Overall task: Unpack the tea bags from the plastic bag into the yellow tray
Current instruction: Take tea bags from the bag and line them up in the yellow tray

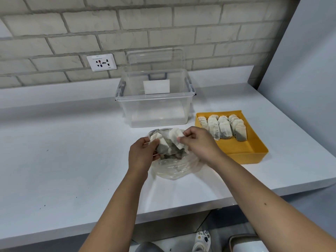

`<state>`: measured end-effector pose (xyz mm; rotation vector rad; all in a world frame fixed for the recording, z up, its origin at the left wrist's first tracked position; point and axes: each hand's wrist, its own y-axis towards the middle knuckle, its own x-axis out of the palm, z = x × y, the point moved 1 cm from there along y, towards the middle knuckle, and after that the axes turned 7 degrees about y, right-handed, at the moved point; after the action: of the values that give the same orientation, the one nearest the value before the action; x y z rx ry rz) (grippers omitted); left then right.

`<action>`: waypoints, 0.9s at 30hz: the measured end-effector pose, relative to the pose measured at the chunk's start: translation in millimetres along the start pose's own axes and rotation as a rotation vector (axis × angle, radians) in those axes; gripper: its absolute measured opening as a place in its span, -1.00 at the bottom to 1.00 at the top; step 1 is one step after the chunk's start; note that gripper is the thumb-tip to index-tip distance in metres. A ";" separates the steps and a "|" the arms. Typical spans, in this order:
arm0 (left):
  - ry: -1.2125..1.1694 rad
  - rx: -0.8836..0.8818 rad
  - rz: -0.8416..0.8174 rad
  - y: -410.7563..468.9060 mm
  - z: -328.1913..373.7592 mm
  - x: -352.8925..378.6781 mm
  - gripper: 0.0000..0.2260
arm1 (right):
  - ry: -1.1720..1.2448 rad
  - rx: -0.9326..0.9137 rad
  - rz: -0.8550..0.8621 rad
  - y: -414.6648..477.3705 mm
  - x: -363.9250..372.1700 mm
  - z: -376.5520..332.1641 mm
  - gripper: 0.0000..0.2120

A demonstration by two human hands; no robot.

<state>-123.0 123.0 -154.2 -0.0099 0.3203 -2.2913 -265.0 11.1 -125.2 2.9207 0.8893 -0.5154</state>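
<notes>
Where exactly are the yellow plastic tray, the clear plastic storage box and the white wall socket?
Yellow plastic tray [238, 149]: head view, bare floor near its front.
Clear plastic storage box [154, 113]: head view, front wall.
White wall socket [101, 62]: head view, middle of faceplate.

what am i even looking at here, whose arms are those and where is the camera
There is no machine here. A person wears one camera on the head, looking forward and down, so the two arms coming in from below are their own. On the white counter lies a plastic bag with tea bags bunched at its mouth. The left hand and the right hand each have a grip on that bunch. To the right sits a yellow tray with four rows of tea bags laid in it. Behind the bag stands a clear box.
</notes>
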 end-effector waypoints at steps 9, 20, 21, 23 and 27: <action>-0.059 -0.056 -0.125 -9.0 5.5 14.1 -0.82 | 0.290 0.163 -0.073 -5.2 16.7 -2.9 -0.84; 0.204 0.109 0.100 3.2 4.2 -3.8 -0.94 | -0.204 -0.077 -0.011 23.5 14.6 10.0 -0.91; 0.217 0.115 0.108 4.2 4.2 -5.9 -0.94 | -0.336 -0.134 -0.037 24.6 15.9 12.9 -0.90; 0.228 0.111 0.113 5.0 4.2 -8.7 -0.87 | -0.545 -0.197 -0.127 26.3 23.9 20.9 -0.87; 0.217 0.107 0.099 6.3 2.0 -9.9 -0.81 | -0.803 -0.232 -0.207 26.5 41.1 29.6 -0.83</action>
<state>-111.6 125.7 -152.7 0.3042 0.3017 -2.2110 -227.3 6.8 -168.0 2.1023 1.0091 -1.3493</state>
